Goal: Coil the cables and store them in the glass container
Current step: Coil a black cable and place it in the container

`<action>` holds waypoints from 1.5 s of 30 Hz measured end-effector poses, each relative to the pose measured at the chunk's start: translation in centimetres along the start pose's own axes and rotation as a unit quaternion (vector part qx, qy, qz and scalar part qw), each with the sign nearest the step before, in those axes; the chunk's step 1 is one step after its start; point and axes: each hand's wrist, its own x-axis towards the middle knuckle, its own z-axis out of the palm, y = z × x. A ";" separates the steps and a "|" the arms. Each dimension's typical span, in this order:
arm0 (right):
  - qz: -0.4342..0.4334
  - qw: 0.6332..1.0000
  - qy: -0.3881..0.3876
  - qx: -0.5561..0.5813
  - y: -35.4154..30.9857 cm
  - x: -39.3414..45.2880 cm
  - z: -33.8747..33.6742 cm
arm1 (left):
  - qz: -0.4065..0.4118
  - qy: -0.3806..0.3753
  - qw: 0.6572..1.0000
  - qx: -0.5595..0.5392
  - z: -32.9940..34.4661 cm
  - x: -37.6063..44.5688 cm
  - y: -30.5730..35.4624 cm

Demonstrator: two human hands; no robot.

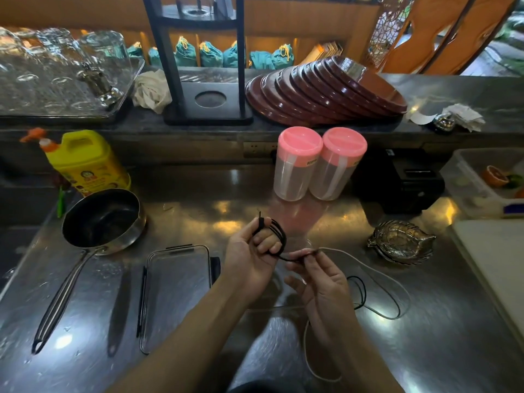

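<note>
Left hand [249,258] grip holds black cable [276,236] loops wound round its fingers; right hand [317,276] grip pinches the same cable's trailing length above the bench [198,217].

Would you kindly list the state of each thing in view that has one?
black cable: partly coiled around the left hand's fingers, tail loose on the counter
white cable: uncoiled, lying loose
left hand: holds the coil
right hand: grip pinched on the black cable
glass container: flat on the counter, no cable in it
saucepan: upright, empty
pink-lidded jars: lids on
</note>
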 end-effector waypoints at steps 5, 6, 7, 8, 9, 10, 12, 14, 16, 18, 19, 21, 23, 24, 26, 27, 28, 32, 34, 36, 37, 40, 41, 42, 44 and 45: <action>-0.006 1.000 -0.026 0.015 -0.1 -0.2 0.4 | 0.001 -0.005 1.000 0.001 0.0 0.0 0.0; -0.017 0.999 -0.025 0.018 0.0 -0.3 0.5 | -0.001 -0.005 1.000 0.000 0.1 0.0 0.1; -0.028 0.999 -0.020 0.016 0.0 -0.3 0.6 | -0.005 -0.006 1.000 -0.004 0.1 0.0 0.1; -0.032 0.999 -0.012 0.013 0.0 -0.3 0.8 | -0.008 -0.007 1.000 -0.008 0.1 -0.1 0.0; -0.028 1.000 0.001 0.014 -0.1 -0.2 0.8 | -0.010 -0.007 1.000 -0.008 0.1 -0.2 0.0; -0.018 1.000 0.013 0.019 -0.3 0.0 0.9 | -0.010 -0.005 1.000 -0.005 0.1 -0.2 -0.1; 0.001 0.998 0.026 0.055 -0.5 0.3 0.8 | -0.012 -0.005 1.000 0.003 0.1 -0.4 -0.3; 0.020 0.995 0.022 0.098 -0.6 0.5 0.7 | -0.014 -0.010 1.000 0.004 0.3 -0.5 -0.3; 0.035 0.993 0.021 0.106 -0.5 0.5 0.9 | -0.013 -0.012 1.000 0.006 0.4 -0.5 -0.3; 0.045 0.994 0.033 0.099 -0.2 0.7 1.2 | -0.012 -0.017 0.999 0.025 0.6 -0.8 -0.5; 0.052 0.994 0.050 0.081 0.0 0.9 1.4 | -0.015 -0.022 0.999 0.043 0.8 -1.0 -0.8; 0.087 0.992 0.088 0.034 0.2 1.4 1.6 | -0.023 -0.041 0.995 0.092 1.0 -1.5 -1.5; 0.128 0.987 0.094 -0.006 0.3 1.9 1.5 | -0.023 -0.061 0.986 0.151 1.2 -1.8 -1.9; 0.138 0.987 0.082 -0.021 0.1 2.0 1.3 | -0.023 -0.072 0.981 0.180 1.2 -1.8 -1.9; 0.138 0.988 0.058 -0.030 -0.2 2.0 1.1 | -0.023 -0.080 0.971 0.223 1.3 -1.7 -1.4; 0.133 0.989 0.050 -0.026 -0.2 2.0 0.9 | -0.020 -0.076 0.967 0.241 1.3 -1.6 -1.1; 0.126 0.991 0.041 -0.024 -0.2 1.9 0.8 | -0.015 -0.066 0.963 0.260 1.2 -1.6 -0.8; 0.115 0.992 0.003 -0.060 0.2 1.6 0.3 | 0.012 -0.015 0.943 0.333 1.0 -1.7 -0.7; 0.127 0.987 -0.022 -0.091 0.2 1.6 -0.1 | 0.031 0.014 0.930 0.366 0.9 -1.9 -0.9; 0.139 0.985 -0.038 -0.096 0.4 1.8 -0.5 | 0.048 0.037 0.919 0.389 0.8 -2.1 -1.0; 0.145 0.984 -0.045 -0.095 0.4 1.9 -0.7 | 0.056 0.043 0.912 0.404 0.9 -2.3 -1.0; 0.163 0.979 -0.071 -0.103 0.8 2.1 -1.0 | 0.064 0.059 0.894 0.439 1.0 -2.6 -1.2; 0.168 0.976 -0.079 -0.109 0.8 2.2 -1.0 | 0.064 0.068 0.893 0.441 1.0 -2.6 -1.2; 0.172 0.974 -0.086 -0.120 0.8 2.2 -1.0 | 0.062 0.074 0.894 0.437 0.9 -2.6 -1.2; 0.176 0.969 -0.091 -0.148 0.7 2.3 -0.8 | 0.055 0.067 0.898 0.432 0.6 -2.7 -1.0; 0.177 0.967 -0.093 -0.159 0.6 2.2 -0.6 | 0.050 0.058 0.895 0.439 0.5 -2.8 -0.8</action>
